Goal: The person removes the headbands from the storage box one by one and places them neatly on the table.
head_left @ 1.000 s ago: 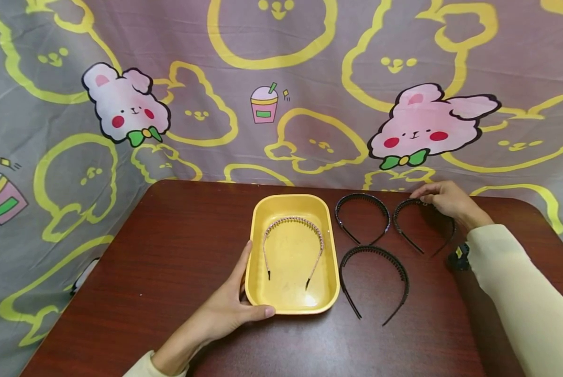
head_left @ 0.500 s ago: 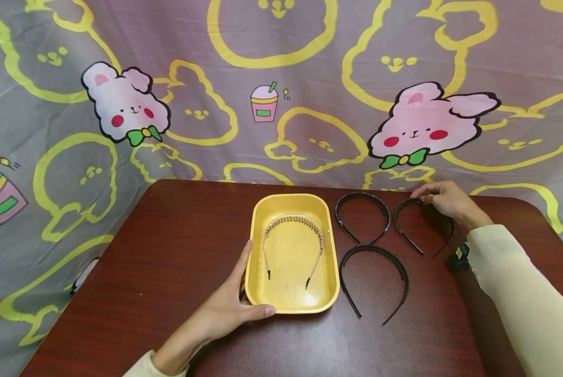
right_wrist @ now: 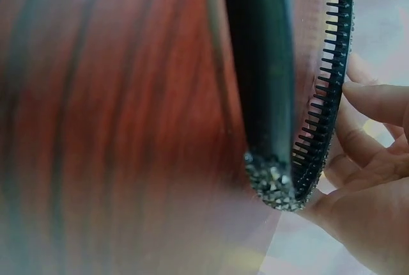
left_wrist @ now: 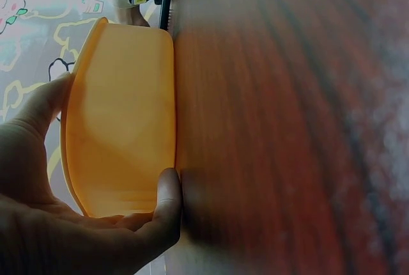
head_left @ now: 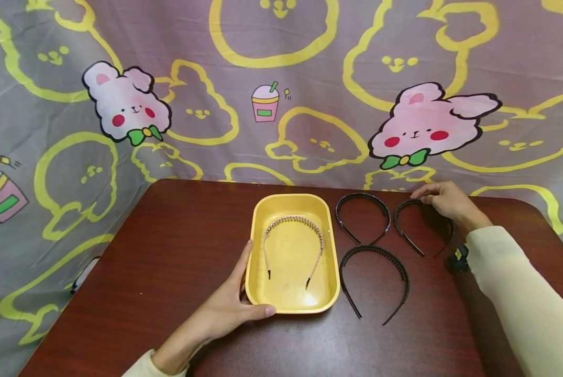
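seemingly at a midway point, the sorting of headbands stands at one in and three out on a dark wooden table. a pink headband lies within the yellow tray, the only one inside it. at far right, a person's right hand pinches the top of a glittery dark headband, thumb against its comb teeth in the right wrist view; whether it is clear of the tabletop cannot be told. the left hand grips the tray's near-left corner, thumb over the near rim, fingers along the left wall. two more lie just right of the tray, untouched: a blue-flecked headband toward the back and a plain black headband nearer the person. judged by this layout, the headband in hand is the one being dealt with, and those two have yet to be handled.
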Demonstrator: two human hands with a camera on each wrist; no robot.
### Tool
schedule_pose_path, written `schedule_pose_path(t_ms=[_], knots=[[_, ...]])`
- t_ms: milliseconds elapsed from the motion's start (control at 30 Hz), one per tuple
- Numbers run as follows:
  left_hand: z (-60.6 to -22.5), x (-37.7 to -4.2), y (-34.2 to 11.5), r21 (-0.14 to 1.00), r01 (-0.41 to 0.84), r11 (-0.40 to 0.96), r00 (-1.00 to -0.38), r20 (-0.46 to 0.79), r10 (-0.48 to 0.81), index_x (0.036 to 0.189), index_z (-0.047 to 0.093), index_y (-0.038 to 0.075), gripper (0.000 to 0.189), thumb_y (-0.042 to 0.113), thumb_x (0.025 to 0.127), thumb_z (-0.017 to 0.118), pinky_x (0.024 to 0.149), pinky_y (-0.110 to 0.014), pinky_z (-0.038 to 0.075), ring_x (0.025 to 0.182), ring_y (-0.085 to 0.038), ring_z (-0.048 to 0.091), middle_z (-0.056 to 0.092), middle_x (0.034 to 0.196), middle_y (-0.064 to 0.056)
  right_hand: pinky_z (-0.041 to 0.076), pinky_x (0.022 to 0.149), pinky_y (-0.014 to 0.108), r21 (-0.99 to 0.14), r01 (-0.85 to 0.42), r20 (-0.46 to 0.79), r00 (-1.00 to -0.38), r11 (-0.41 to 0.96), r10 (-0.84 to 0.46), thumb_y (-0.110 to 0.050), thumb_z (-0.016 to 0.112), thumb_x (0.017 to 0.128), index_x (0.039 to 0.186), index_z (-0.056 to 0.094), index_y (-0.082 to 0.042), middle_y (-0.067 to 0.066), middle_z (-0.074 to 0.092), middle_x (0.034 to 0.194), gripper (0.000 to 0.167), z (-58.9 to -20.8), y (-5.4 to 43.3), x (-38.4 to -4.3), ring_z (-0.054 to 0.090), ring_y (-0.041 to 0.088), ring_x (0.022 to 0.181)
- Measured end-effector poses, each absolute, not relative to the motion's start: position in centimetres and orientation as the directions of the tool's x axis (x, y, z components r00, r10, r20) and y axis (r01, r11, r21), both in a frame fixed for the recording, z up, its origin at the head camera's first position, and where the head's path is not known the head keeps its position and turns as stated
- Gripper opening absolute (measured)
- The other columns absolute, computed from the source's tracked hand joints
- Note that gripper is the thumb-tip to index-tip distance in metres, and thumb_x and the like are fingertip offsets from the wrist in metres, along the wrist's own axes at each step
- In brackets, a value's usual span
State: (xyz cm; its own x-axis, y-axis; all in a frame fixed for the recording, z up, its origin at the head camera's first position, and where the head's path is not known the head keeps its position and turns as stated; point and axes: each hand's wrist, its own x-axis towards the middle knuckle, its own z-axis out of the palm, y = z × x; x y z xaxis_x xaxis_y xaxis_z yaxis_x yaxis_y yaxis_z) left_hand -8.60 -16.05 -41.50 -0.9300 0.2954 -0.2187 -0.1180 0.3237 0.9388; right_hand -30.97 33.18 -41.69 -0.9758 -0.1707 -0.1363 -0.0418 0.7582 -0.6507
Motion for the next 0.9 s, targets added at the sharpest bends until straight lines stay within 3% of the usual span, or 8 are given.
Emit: schedule_pose_path(t_ms=[133, 300, 500, 600, 733, 800, 900], knots=[[-41.4, -8.6, -16.0, 0.933, -0.116, 0.341, -0.932, -0.221, 0.287, 0.169, -0.006, 0.037, 0.135, 0.022, 0.079, 0.093, 0.107, -0.011, 0.037, 0.144, -0.026, 0.046, 0.019, 0.176, -0.010, 0.038, 0.077, 0.032, -0.647, -0.043, -0.138, -0.975, 0.762, -0.172, 0.000, 0.045, 0.106, 0.125, 0.069, 0.008, 0.030, 0.062, 0.133, 0.031, -41.6, 33.2, -31.0, 0.047, 0.029, 0.104], [-41.4, -8.6, -15.9, 0.925, -0.114, 0.362, -0.934, -0.224, 0.278, 0.169, -0.005, 0.037, 0.134, 0.024, 0.078, 0.094, 0.108, -0.011, 0.033, 0.147, -0.025, 0.042, 0.018, 0.176, -0.008, 0.040, 0.078, 0.026, -0.642, -0.052, -0.130, -0.976, 0.765, -0.175, 0.002, 0.045, 0.105, 0.124, 0.069, 0.008, 0.032, 0.064, 0.132, 0.032, -41.6, 33.3, -30.9, 0.055, 0.023, 0.108], [-41.5, -8.6, -16.0, 0.921, -0.115, 0.372, -0.935, -0.227, 0.273, 0.169, -0.005, 0.037, 0.135, 0.025, 0.078, 0.094, 0.109, -0.012, 0.033, 0.149, -0.025, 0.039, 0.015, 0.177, -0.005, 0.040, 0.074, 0.028, -0.619, -0.069, -0.105, -0.980, 0.782, -0.170, -0.008, 0.050, 0.108, 0.122, 0.070, 0.007, 0.026, 0.065, 0.123, 0.029, -41.2, 33.2, -30.7, 0.050, 0.018, 0.090], [-41.4, -8.6, -16.0, 0.918, -0.114, 0.379, -0.936, -0.228, 0.269, 0.168, -0.005, 0.038, 0.135, 0.025, 0.078, 0.094, 0.119, -0.025, 0.031, 0.150, -0.025, 0.037, 0.015, 0.177, -0.005, 0.041, 0.075, 0.027, -0.605, -0.095, -0.081, -0.980, 0.790, -0.181, -0.010, 0.051, 0.108, 0.123, 0.070, 0.007, 0.027, 0.066, 0.121, 0.029, -40.8, 33.2, -30.5, 0.051, 0.013, 0.088], [-41.4, -8.6, -15.9, 0.915, -0.114, 0.387, -0.938, -0.228, 0.262, 0.168, -0.005, 0.039, 0.135, 0.025, 0.077, 0.094, 0.126, -0.045, 0.023, 0.153, -0.024, 0.032, 0.015, 0.177, -0.003, 0.045, 0.075, 0.018, -0.599, -0.127, -0.045, -0.980, 0.790, -0.192, -0.009, 0.052, 0.107, 0.124, 0.070, 0.008, 0.027, 0.071, 0.121, 0.030, -40.4, 33.2, -30.3, 0.056, -0.002, 0.091], [-41.4, -8.6, -15.9, 0.918, -0.117, 0.379, -0.937, -0.228, 0.264, 0.168, -0.005, 0.039, 0.135, 0.025, 0.077, 0.094, 0.125, -0.040, 0.024, 0.153, -0.024, 0.032, 0.016, 0.176, -0.004, 0.046, 0.071, 0.017, -0.611, -0.126, -0.041, -0.981, 0.782, -0.190, -0.010, 0.052, 0.108, 0.126, 0.069, 0.008, 0.027, 0.071, 0.120, 0.031, -40.2, 33.1, -30.1, 0.056, -0.004, 0.088], [-41.5, -8.6, -15.9, 0.921, -0.125, 0.368, -0.935, -0.233, 0.266, 0.168, -0.006, 0.040, 0.135, 0.024, 0.078, 0.094, 0.119, -0.021, 0.026, 0.152, -0.023, 0.034, 0.019, 0.176, -0.006, 0.047, 0.071, 0.017, -0.619, -0.116, -0.044, -0.982, 0.777, -0.182, -0.017, 0.052, 0.109, 0.129, 0.068, 0.007, 0.026, 0.069, 0.125, 0.034, -39.7, 32.9, -29.9, 0.057, -0.002, 0.089]])
